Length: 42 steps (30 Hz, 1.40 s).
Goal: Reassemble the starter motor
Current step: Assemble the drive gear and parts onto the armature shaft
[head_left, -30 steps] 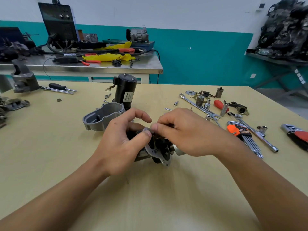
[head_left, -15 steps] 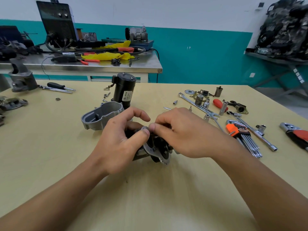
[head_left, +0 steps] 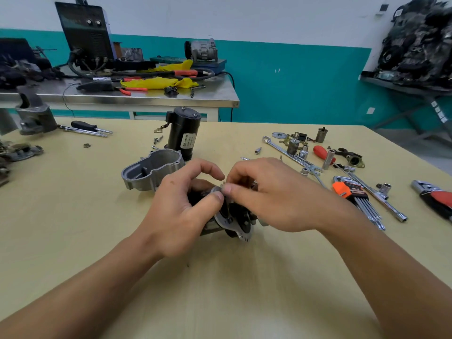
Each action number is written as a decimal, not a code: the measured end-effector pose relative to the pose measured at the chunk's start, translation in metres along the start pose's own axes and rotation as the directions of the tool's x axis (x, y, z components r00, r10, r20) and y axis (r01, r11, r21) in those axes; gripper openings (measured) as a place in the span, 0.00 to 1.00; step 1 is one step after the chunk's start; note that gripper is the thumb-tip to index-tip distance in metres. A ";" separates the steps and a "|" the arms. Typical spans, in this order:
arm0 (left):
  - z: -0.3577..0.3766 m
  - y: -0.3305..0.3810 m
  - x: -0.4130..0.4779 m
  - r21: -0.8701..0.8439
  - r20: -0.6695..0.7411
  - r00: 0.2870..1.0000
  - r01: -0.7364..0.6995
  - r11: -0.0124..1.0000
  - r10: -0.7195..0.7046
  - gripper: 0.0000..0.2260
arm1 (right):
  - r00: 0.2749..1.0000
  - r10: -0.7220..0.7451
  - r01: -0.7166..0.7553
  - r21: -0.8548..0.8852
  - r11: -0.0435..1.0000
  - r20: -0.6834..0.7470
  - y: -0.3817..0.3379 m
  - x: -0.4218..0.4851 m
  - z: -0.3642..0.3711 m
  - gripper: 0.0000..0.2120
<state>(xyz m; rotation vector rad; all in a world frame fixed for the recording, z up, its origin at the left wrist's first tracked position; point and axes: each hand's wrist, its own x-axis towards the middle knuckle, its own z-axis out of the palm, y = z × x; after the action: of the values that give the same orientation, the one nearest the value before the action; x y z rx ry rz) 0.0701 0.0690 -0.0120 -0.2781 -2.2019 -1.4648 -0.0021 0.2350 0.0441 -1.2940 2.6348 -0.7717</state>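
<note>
At the middle of the wooden table [head_left: 73, 228], my left hand [head_left: 181, 211] grips a starter sub-assembly [head_left: 234, 221] with a round metal plate and dark parts. Its thumb presses the plate's top rim. My right hand [head_left: 271, 194] pinches the top of the same assembly, fingertip to fingertip with the left thumb; whatever small piece lies under those fingers is hidden. Behind the hands lies a grey cast housing [head_left: 151, 170], open side up. A black motor body [head_left: 184, 135] with a white label stands upright just beyond it.
Right of the hands lie a long spanner [head_left: 288, 152], sockets, a red-handled driver [head_left: 321, 152], an orange hex-key set [head_left: 354, 196], a T-wrench [head_left: 376, 194] and a ratchet [head_left: 435, 199]. Small bolts [head_left: 157, 139] sit near the motor body. A screwdriver [head_left: 88, 127] and cast part [head_left: 34, 116] lie far left.
Both hands keep their hold on the assembly; the fingertips shift only slightly on its top edge. The camera view moves a little.
</note>
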 end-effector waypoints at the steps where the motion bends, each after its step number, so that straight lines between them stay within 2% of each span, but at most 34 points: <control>1: 0.000 -0.001 0.000 -0.004 0.002 1.000 0.001 1.000 -0.001 0.11 | 1.000 -0.006 0.006 0.009 1.000 0.012 0.001 -0.001 0.000 0.06; 4: 0.000 -0.001 0.000 -0.003 0.008 1.000 -0.005 1.000 0.005 0.10 | 0.999 -0.032 0.032 0.001 0.999 0.013 0.001 -0.003 0.003 0.05; 8: 0.000 -0.003 0.000 0.001 0.013 0.999 -0.039 0.999 0.039 0.09 | 0.999 -0.046 0.046 -0.110 0.993 0.008 0.000 0.000 0.007 0.15; 10: 0.002 -0.004 -0.001 0.020 0.018 0.997 -0.074 0.997 0.073 0.09 | 0.999 -0.047 0.047 -0.107 0.993 0.000 0.001 -0.001 0.006 0.18; 12: 0.004 -0.006 -0.001 0.067 0.025 0.994 -0.112 0.991 0.110 0.09 | 0.995 -0.030 0.028 -0.023 0.999 -0.091 0.004 -0.003 -0.003 0.19; 14: 0.004 -0.008 -0.002 0.125 0.063 0.986 -0.163 0.979 0.156 0.09 | 0.967 0.024 0.009 0.125 0.992 -0.255 0.014 -0.004 -0.018 0.19; 17: 0.004 -0.011 -0.002 0.192 0.141 0.965 -0.248 0.950 0.223 0.12 | 0.867 0.130 0.006 0.272 0.962 -0.480 0.040 -0.005 -0.040 0.19; 19: 0.003 -0.013 -0.002 0.207 0.154 0.957 -0.273 0.939 0.245 0.14 | 0.814 0.216 -0.057 0.296 0.954 -0.539 0.060 -0.005 -0.046 0.20; 22: 0.001 -0.016 0.000 0.201 0.188 0.948 -0.293 0.935 0.257 0.14 | 0.796 0.360 -0.236 0.298 0.925 -0.487 0.091 -0.004 -0.044 0.18; 25: -0.005 -0.019 0.000 0.208 0.255 0.939 -0.286 0.935 0.230 0.16 | 0.856 0.396 -0.350 0.189 0.917 -0.332 0.117 -0.001 -0.036 0.10; 27: -0.006 -0.020 -0.001 0.248 0.301 0.925 -0.311 0.917 0.233 0.17 | 0.898 0.355 -0.330 0.138 0.934 -0.258 0.120 0.003 -0.028 0.05; 32: -0.006 -0.018 -0.002 0.277 0.341 0.908 -0.346 0.897 0.245 0.18 | 0.957 0.257 -0.263 -0.030 0.964 -0.134 0.105 0.018 0.002 0.09; 35: -0.008 -0.015 -0.003 0.310 0.388 0.887 -0.380 0.871 0.249 0.18 | 0.970 0.228 -0.238 -0.131 0.962 -0.088 0.098 0.025 0.014 0.10; 42: -0.003 -0.004 0.001 0.265 0.519 0.785 -0.525 0.809 0.339 0.22 | 0.967 0.251 -0.255 -0.156 0.954 -0.045 0.100 0.022 0.009 0.09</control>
<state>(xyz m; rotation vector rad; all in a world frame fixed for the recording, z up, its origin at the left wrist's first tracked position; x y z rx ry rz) 0.0685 0.0646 -0.0134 -1.0076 -2.4884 -0.7119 -0.0848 0.2655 -0.0097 -0.9534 2.8571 -0.5503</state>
